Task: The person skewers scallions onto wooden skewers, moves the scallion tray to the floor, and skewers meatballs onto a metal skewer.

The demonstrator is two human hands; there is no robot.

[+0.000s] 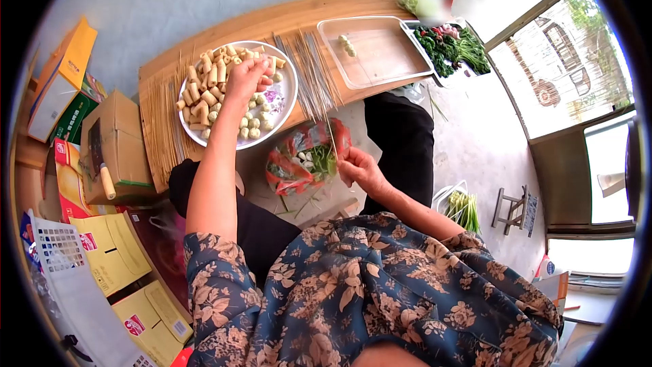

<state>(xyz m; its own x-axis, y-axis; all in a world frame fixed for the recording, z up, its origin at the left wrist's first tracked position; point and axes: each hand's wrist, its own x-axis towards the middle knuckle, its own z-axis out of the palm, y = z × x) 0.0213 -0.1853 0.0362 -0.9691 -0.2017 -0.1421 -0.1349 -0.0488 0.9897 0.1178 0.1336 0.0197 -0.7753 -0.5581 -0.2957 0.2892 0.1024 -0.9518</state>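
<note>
A round white tray (288,105) on the wooden table holds brown tube-shaped pieces (200,105) and pale green balls (255,122). Over its upper right part is my left hand (248,80), its fingers curled together; what they hold, if anything, is hidden. My right hand (361,170) pinches a thin skewer (332,137) that points up toward the table, above a red plastic bag (282,163) with green vegetables. Bundles of skewers lie on both sides of the tray. To the right, a clear rectangular tray (380,78) holds a skewer with pale balls (346,45).
Leafy greens (451,49) fill a tray at the table's right end. A cardboard box (119,136) with a knife (105,173) at its side stands left. Yellow boxes (112,251) are lower left. A small stool (514,211) and a bag of green stalks (463,211) are on the floor at right.
</note>
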